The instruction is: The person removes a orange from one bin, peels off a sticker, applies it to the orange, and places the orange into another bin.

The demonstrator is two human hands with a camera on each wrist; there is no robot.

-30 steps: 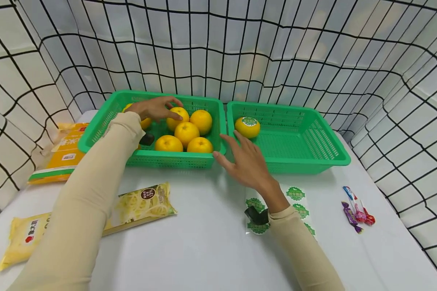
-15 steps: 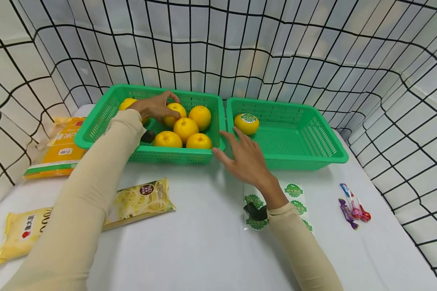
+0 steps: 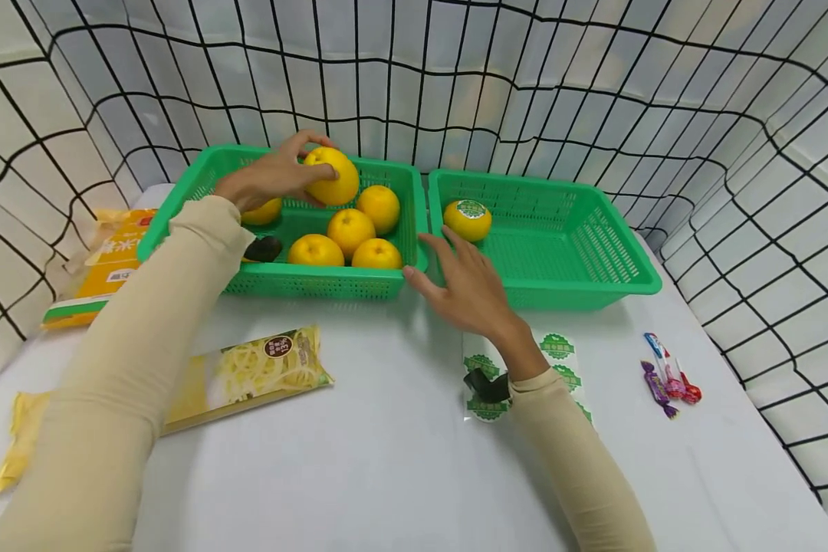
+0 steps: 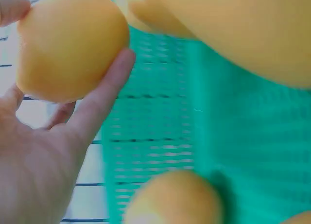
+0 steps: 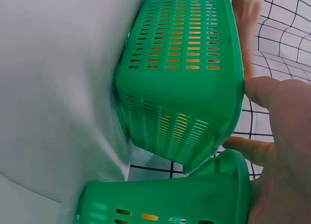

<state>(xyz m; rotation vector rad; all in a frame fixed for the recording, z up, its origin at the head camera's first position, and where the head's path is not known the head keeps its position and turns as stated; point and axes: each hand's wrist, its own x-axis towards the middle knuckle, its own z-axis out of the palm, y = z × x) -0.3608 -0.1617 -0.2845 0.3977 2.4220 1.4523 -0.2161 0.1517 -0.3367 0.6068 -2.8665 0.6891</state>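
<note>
My left hand [image 3: 276, 176] grips an orange [image 3: 336, 182] and holds it above the left green basket [image 3: 303, 287]. In the left wrist view, thumb and fingers span that orange [image 4: 73, 46]. Several other oranges [image 3: 350, 230] sit in this basket. My right hand [image 3: 471, 295] rests at its near right corner, fingers fairly straight; in the right wrist view, the thumb [image 5: 260, 90] touches the rim and a finger reaches to the gap between the baskets. In the right green basket [image 3: 559, 264] lies one orange [image 3: 468, 222] with a green and white sticker.
A sheet of green stickers [image 3: 559, 346] lies partly under my right forearm. Wrapped candies [image 3: 665, 379] are at the right. Yellow packets [image 3: 262, 366] and an orange bag [image 3: 106, 264] lie at the left, partly behind my left sleeve. Black netting surrounds the table.
My left hand has taken hold of an orange and raised it from the left basket. The right hand has stayed at the basket corner. The head view has tilted slightly downward.
</note>
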